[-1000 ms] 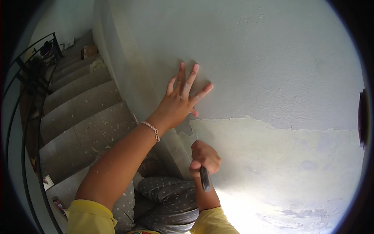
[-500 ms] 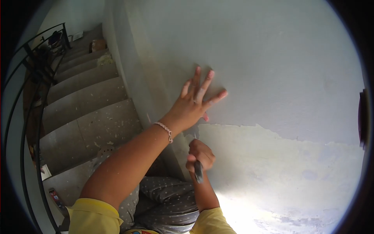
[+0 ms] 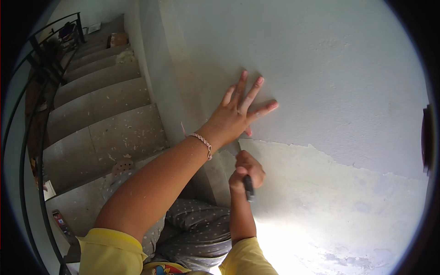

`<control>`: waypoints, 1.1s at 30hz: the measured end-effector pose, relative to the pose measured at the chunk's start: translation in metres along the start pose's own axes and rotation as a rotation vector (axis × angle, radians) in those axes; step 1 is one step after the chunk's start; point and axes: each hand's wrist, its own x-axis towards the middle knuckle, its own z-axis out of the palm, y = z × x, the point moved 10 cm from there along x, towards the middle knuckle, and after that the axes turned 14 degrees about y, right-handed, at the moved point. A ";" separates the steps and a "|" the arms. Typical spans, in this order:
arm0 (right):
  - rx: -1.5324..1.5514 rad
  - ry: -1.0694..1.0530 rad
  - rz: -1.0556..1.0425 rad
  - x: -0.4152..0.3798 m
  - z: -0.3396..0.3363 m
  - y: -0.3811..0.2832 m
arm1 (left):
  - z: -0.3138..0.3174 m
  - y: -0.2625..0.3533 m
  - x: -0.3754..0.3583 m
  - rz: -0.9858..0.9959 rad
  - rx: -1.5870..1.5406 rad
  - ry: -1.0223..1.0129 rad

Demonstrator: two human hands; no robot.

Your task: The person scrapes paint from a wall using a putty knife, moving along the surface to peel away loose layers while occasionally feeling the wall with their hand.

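Observation:
My left hand rests against the grey painted wall, fingers spread, holding nothing; a braided bracelet circles its wrist. Just below it, my right hand is wrapped around a dark-handled scraper. The handle's end sticks out toward me, while the blade is hidden behind the fist. This fist is close to the ragged paint edge. Beneath that edge lies a pale bare patch of wall.
Stairs flecked with pale chips descend on the left, beside a black metal railing. A brown box sits on a farther step. A red-and-black item lies near the railing. My foot in a perforated shoe is on a step.
The view has shifted slightly, so both hands appear a little farther right and higher. My left hand stays spread on the wall. The scraper handle's angle has changed slightly in my right fist.

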 end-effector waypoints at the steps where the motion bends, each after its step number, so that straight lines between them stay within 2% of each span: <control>1: 0.001 0.001 -0.013 0.000 0.000 -0.002 | 0.000 0.000 0.001 0.000 -0.003 0.022; 5: 0.160 -0.009 0.018 0.005 0.004 -0.020 | -0.004 -0.003 0.002 -0.002 -0.035 0.058; 7: -0.134 0.084 -0.087 0.009 -0.004 -0.017 | -0.005 -0.007 0.001 -0.018 -0.028 0.030; 8: 0.052 0.039 0.099 -0.004 -0.010 0.019 | -0.004 -0.004 0.002 -0.015 -0.023 0.004; 11: -0.007 -0.030 0.021 -0.005 0.006 0.001 | 0.001 -0.004 0.002 -0.021 0.000 0.012; 12: 0.110 0.000 0.008 -0.002 0.004 -0.008 | 0.001 -0.003 0.000 -0.019 0.005 0.004; 15: 0.209 0.050 -0.030 0.011 -0.003 -0.027 | -0.004 -0.005 0.000 -0.028 -0.051 0.027; 16: -0.050 0.041 -0.082 0.008 -0.002 -0.012 | -0.004 -0.006 0.000 -0.026 -0.039 0.018; 19: -0.103 -0.032 0.021 -0.005 0.010 0.009 | 0.001 -0.003 0.004 -0.007 -0.014 0.017; 21: -0.006 -0.077 0.051 -0.006 0.011 -0.004 | 0.003 -0.004 0.001 -0.017 0.013 0.004; 23: 0.207 0.048 0.050 0.007 -0.001 -0.025 | 0.000 -0.003 0.002 -0.007 -0.049 0.022; 25: 0.159 0.043 0.046 0.000 -0.006 -0.013 | 0.000 -0.006 -0.003 -0.020 -0.034 0.009; 28: -0.120 -0.060 0.023 -0.011 0.011 0.001 | 0.005 -0.003 0.003 -0.001 -0.003 0.032; 29: -0.114 -0.054 0.023 -0.013 0.009 -0.005 | 0.006 -0.006 0.001 -0.008 0.008 0.039; 31: 0.163 0.063 0.083 -0.006 0.000 -0.017 | 0.003 -0.006 0.003 -0.012 -0.008 0.032; 33: 0.180 0.060 0.060 -0.009 -0.002 -0.013 | 0.003 -0.004 -0.003 -0.030 -0.048 0.019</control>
